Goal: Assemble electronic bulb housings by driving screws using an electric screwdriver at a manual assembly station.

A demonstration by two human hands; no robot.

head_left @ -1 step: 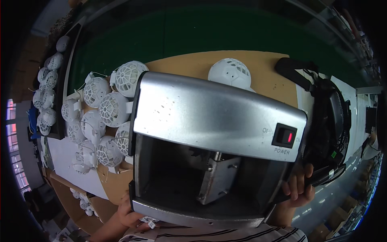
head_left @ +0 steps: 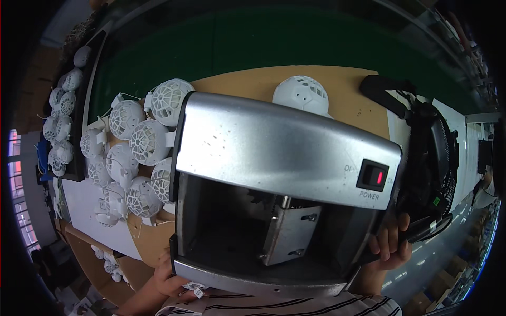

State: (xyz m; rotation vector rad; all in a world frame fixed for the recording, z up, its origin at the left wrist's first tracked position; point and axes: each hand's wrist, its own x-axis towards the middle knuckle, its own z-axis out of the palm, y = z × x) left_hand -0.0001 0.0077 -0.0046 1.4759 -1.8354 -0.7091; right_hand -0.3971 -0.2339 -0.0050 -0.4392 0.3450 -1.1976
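A silver metal machine [head_left: 284, 152] fills the middle of the view. It has a lit red rocker switch [head_left: 372, 175] at its upper right and a dark open front, where a metal bracket [head_left: 291, 234] sits on a shaft. My left hand [head_left: 167, 279] is closed at the machine's lower left corner, its fingertips partly hidden. A small white connector piece [head_left: 197, 289] shows right beside those fingers; whether they grip it is unclear. My right hand [head_left: 391, 245] curls at the lower right side, beside a dark edge. Whatever it holds is hidden.
Several white round vented housings [head_left: 149, 142] with cables crowd the table's left. Another white housing [head_left: 300, 95] stands behind the machine. At right lies a black bag [head_left: 429, 152]. More housings [head_left: 65, 126] fill a dark rack far left. A cardboard box [head_left: 89, 253] stands lower left.
The bracket inside the machine has turned a little, now showing more of its flat face. The machine sits slightly shifted in view. Both hands look unmoved.
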